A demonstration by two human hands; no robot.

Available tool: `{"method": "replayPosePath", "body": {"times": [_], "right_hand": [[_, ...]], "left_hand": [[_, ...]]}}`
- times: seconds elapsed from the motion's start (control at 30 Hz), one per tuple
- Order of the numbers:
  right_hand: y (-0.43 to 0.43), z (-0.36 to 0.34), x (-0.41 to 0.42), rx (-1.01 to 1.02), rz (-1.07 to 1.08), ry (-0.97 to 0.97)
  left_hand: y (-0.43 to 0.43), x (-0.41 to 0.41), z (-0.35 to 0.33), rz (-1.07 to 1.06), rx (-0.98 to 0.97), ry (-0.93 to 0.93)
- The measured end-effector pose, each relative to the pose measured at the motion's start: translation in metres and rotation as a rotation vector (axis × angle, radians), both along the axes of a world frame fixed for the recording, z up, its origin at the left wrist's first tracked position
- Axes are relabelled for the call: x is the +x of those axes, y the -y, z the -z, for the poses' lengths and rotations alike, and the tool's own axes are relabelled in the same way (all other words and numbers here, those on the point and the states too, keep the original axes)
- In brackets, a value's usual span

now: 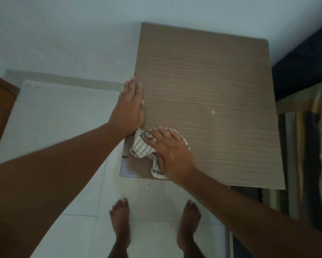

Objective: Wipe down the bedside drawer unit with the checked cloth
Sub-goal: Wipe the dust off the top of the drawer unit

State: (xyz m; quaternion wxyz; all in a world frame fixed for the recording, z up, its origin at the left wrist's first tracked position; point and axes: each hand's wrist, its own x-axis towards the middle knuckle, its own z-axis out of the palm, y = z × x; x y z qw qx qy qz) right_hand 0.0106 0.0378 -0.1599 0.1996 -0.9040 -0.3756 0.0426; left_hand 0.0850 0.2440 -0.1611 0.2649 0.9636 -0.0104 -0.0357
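Wiping the top looks to be the step in hand. The right hand [171, 151] lies flat with fingers spread, pressing the crumpled cream cloth with dark checks [139, 146] onto the near left corner of the brown, fine-grained laminate drawer unit [212, 81]. The left hand [130, 107], fingers straight, rests on its left edge; the 2 hands are apart. The next move probably calls for even strokes across the flat rectangular panel, toward a pale speck [213, 112].

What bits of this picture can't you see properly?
All in the head view.
Drawers: hidden under the top of the drawer unit.
Middle of the checked cloth: covered by the right hand.
White speck on the top: too small to identify.
Bedding: cut off by the right edge.
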Motion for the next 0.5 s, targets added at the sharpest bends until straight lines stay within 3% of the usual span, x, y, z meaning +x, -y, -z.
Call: {"method": "replayPosePath", "body": {"times": [0.33,0.5], "right_hand": [[0.025,0.014,-0.073,0.060,-0.167,-0.036],[0.039,0.009,-0.086,0.215,-0.088,-0.075]], "left_hand": [[0.012,-0.013,-0.003,-0.015,0.073,-0.012],[0.013,-0.016,-0.003,0.041,0.173,0.026]]}}
